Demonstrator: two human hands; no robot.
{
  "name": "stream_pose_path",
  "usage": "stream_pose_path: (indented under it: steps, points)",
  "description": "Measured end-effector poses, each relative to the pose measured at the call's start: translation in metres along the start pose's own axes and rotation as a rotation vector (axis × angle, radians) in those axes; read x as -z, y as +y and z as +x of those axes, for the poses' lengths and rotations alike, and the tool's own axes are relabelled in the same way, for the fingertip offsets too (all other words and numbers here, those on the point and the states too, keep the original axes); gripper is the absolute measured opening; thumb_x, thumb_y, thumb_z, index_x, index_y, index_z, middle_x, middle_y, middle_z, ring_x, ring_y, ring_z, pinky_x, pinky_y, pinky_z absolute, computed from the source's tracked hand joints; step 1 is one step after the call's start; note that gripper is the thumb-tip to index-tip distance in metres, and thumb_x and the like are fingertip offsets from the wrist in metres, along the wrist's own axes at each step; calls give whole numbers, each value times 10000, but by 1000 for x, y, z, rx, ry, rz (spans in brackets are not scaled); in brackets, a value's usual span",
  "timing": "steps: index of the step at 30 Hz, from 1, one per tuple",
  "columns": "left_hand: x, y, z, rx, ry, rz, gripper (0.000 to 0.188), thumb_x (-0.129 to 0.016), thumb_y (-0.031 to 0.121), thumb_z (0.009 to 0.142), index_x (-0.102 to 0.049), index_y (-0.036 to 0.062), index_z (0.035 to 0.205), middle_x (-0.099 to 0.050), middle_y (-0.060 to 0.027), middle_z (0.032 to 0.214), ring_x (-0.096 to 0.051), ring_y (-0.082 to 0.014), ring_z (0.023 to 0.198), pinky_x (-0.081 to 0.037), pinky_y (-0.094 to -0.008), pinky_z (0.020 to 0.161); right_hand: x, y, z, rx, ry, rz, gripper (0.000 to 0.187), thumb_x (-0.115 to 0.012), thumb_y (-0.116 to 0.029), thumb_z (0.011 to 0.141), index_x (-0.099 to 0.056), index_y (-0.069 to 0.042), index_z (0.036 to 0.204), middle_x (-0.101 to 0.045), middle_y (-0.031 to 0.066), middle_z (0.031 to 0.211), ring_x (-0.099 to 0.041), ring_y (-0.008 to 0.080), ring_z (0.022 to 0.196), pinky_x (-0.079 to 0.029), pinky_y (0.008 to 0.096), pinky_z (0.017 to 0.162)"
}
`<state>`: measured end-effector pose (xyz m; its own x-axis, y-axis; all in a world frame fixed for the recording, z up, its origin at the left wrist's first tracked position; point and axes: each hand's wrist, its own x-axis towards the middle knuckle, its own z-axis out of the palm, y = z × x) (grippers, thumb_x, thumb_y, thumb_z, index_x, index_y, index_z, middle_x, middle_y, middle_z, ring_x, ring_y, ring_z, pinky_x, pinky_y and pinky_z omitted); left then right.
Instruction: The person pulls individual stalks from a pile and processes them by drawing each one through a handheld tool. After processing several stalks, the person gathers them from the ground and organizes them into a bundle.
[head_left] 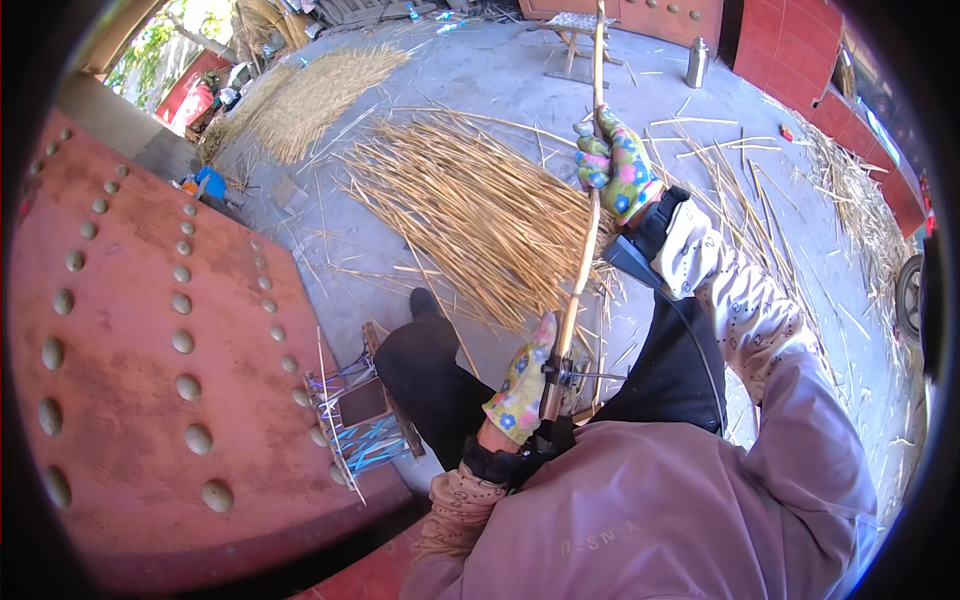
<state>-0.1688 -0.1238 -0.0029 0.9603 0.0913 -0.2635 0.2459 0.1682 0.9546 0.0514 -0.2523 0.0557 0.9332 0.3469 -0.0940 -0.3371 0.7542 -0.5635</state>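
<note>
A long pale reed stalk (582,262) runs from beyond my outstretched arm back toward my lap. My right hand (622,165), in a flowered glove, is closed around the stalk well ahead of me. The stalk's near end meets a dark metal tool (556,378) with a thin rod sticking out to the right, in front of my waist. Close against the tool's left side is my left hand (522,388), also in a flowered glove. Its fingers are stretched out along the stalk, pointing forward; their inner side is partly hidden.
A thick pile of reed stalks (470,205) lies on the concrete floor ahead, with a woven mat (325,95) behind it. A studded red door (150,330) and a small strapped stool (365,415) stand at left. Far right is a metal flask (697,63).
</note>
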Motion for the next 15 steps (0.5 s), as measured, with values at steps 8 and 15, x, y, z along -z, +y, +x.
stream_pose_path:
  steps: [8,15]
  points:
    - [-16,26,-3,525,-47,-208,398,-438,507,783,-513,123,709,-435,40,548,-400,-59,431,-332,-193,386,35,14,-14,105,23,13,289,-439,-354,830,-446,-70,774,-343,-29,511,-271,73,359,-228,208,305]
    - [-10,2,11,373,-88,-165,405,-430,501,790,-524,111,736,-454,36,592,-417,-62,478,-341,-195,417,36,68,-55,-225,-29,-35,297,-401,-378,842,-420,-108,720,-321,-46,499,-260,54,371,-231,206,337]
